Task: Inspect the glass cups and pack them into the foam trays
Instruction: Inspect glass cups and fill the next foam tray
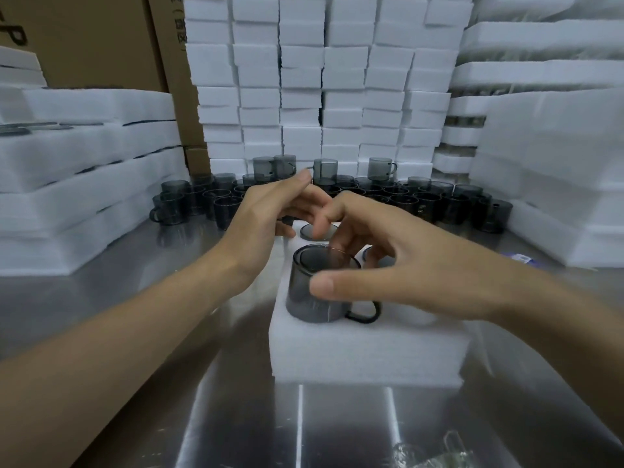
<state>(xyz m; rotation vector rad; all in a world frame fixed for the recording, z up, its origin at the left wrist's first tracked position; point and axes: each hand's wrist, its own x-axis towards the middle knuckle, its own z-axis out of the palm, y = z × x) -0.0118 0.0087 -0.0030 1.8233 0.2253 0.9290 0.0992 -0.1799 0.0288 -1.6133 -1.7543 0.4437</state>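
Right now my right hand [398, 265] is over the cup [314, 288], thumb pressed on its near wall and fingers dipped inside the rim, so it pinches the glass. The cup stands upright, sunk partway into the near-left pocket of the foam tray [364, 352], handle pointing right. My left hand [270, 217] hovers just behind, fingers loosely spread; its thumb lies near the tray's far edge and I see nothing held in it. A dark round disc [319, 231] shows in the tray's far pocket, partly hidden by my fingers. The tray sits on the steel table [169, 298]. Behind it stands a crowd of grey cups [388, 194], a few stacked. Foam blocks [320, 82] rise at the back wall.
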